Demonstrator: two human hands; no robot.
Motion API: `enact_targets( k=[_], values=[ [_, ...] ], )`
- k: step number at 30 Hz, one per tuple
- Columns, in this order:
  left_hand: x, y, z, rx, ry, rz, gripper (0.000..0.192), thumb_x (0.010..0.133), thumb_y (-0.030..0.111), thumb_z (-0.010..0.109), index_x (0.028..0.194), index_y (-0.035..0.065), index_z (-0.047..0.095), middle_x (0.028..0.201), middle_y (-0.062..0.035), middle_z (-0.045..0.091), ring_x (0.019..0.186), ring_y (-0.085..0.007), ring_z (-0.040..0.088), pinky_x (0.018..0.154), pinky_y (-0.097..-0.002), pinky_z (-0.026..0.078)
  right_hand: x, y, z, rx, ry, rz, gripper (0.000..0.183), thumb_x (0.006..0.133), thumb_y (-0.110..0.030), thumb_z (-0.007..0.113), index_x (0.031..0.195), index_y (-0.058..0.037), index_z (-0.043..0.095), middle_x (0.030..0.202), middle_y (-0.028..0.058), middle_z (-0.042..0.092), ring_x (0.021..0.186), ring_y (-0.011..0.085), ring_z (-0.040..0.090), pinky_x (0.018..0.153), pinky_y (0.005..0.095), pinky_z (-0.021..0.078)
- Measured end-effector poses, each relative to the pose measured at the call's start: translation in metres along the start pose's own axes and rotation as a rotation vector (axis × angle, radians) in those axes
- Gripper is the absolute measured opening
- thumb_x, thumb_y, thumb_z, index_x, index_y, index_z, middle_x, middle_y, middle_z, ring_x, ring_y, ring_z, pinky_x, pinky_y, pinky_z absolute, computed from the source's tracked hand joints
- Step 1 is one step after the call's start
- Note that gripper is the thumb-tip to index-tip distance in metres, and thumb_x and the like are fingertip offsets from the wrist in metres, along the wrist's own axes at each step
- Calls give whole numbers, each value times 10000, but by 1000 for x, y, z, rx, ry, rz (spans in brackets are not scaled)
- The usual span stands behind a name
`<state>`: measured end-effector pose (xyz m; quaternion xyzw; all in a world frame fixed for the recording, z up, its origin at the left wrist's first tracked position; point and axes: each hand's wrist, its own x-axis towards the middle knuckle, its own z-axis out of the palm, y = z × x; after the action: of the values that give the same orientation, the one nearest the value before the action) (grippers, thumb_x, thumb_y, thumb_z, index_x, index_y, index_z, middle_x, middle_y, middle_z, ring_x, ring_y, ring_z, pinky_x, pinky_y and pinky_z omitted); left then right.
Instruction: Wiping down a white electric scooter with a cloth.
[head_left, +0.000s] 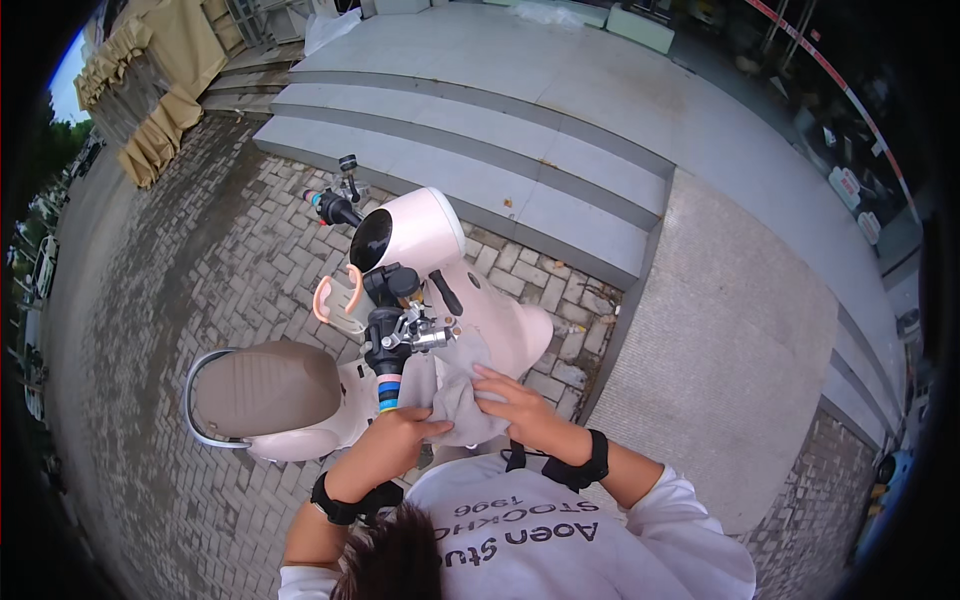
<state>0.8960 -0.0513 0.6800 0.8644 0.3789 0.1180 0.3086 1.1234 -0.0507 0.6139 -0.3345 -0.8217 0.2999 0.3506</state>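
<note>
A pale pink electric scooter stands side-on before me, its front pointing right. Between my hands is a crumpled light grey cloth, spread against the scooter's side below the near handlebar grip. My left hand pinches the cloth's left edge, right beside that grip with its coloured bands. On the cloth's right part lie the fingers of my right hand, bent over its folds. Above them are a metal brake lever assembly and a dark dashboard screen. The cloth hides part of the scooter's front.
Grey stone steps rise beyond the scooter, with a textured ramp to the right. The scooter's brown seat is at the left, on brick paving. A tan tarpaulin hangs at the far left.
</note>
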Motion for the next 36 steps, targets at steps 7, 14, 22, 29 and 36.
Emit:
enact_targets(
  k=[7, 14, 22, 29, 36],
  values=[
    [61, -13, -2, 151, 316, -119, 277, 647, -99, 472, 875, -16, 605, 852, -209, 552, 756, -392, 551, 660, -401, 448, 57, 44, 1, -87, 256, 144, 526, 521, 182, 440, 987, -8, 595, 1149, 146, 490, 1196, 318, 366, 969, 354, 342],
    [38, -32, -11, 32, -54, 24, 320, 606, -104, 451, 872, -13, 604, 808, -167, 556, 761, -359, 548, 667, -379, 441, 33, 18, 25, -94, 178, 136, 488, 539, 170, 450, 968, -5, 604, 1142, 129, 509, 1191, 284, 382, 945, 344, 372],
    [15, 0, -38, -239, -220, 68, 419, 634, -136, 453, 995, 22, 596, 849, -162, 552, 742, -336, 542, 661, -304, 434, -12, -11, 19, 306, 124, 228, 425, 550, 174, 430, 920, 33, 586, 1094, 146, 528, 1135, 304, 442, 912, 349, 380],
    [32, -20, -22, -42, 271, 21, 399, 626, -134, 451, 966, 6, 605, 893, -181, 561, 789, -353, 549, 700, -347, 448, 36, 15, 35, 72, 257, 224, 435, 569, 179, 424, 943, 30, 588, 1137, 150, 492, 1192, 316, 374, 951, 344, 343],
    [6, -19, -24, -167, -123, 49, 392, 597, -127, 457, 927, 12, 616, 843, -141, 585, 740, -315, 553, 683, -315, 446, 7, -25, 48, 273, 151, 219, 404, 550, 180, 410, 872, 40, 610, 1113, 157, 514, 1190, 318, 385, 961, 341, 331]
  ],
)
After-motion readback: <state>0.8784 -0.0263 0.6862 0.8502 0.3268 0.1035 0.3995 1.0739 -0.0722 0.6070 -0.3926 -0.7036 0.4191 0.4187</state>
